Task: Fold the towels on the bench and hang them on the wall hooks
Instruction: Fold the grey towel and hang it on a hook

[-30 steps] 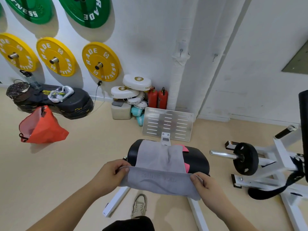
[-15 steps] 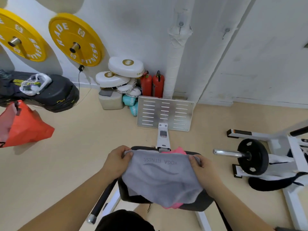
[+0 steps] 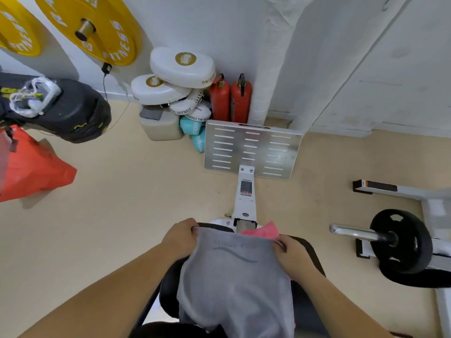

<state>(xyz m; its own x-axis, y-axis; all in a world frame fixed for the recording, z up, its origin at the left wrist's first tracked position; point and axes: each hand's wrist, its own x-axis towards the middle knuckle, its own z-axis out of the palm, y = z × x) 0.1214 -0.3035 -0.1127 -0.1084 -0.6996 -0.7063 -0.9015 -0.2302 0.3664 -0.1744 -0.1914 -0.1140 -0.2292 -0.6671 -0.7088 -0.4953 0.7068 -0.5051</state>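
A grey towel point(image 3: 234, 284) with faint printed lettering lies draped over the black padded bench point(image 3: 307, 254). My left hand point(image 3: 181, 236) pinches its far left corner and my right hand point(image 3: 290, 252) pinches its far right corner, both at the bench's far end. A pink towel point(image 3: 262, 231) pokes out from under the grey one at the far edge; most of it is hidden. No wall hook can be told apart in view.
A metal footplate point(image 3: 251, 148) on a white beam stands ahead of the bench. White boxing pads point(image 3: 180, 69), two red extinguishers point(image 3: 230, 100), yellow weight plates point(image 3: 92, 28) line the wall. A barbell plate point(image 3: 400, 243) is at right, an orange bag point(image 3: 29, 169) at left.
The near edge of the grey towel has been carried over to the bench's far end, doubling the towel. The camera has tilted down and moved closer over the bench.
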